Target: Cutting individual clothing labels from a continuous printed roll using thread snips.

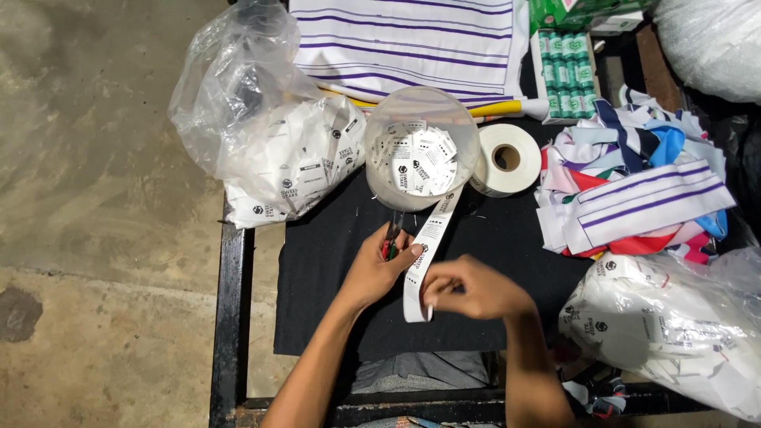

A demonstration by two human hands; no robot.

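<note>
My left hand [379, 268] grips a small pair of scissors [391, 242] with red and green handles, blades pointing up toward the label strip. My right hand [474, 287] pinches the lower end of a long white printed label strip [429, 242], which runs up over the rim of a clear round plastic container [420, 147]. The container holds several cut white labels. Both hands rest over a black cloth [333, 261] covering the table.
A clear bag of white labels [273, 139] lies at the left, another bag [674, 333] at the lower right. A white tape roll [505, 158] sits beside the container. Striped fabric [412, 40] and a pile of coloured fabric strips [642, 182] lie behind. The black table frame [230, 317] edges a concrete floor.
</note>
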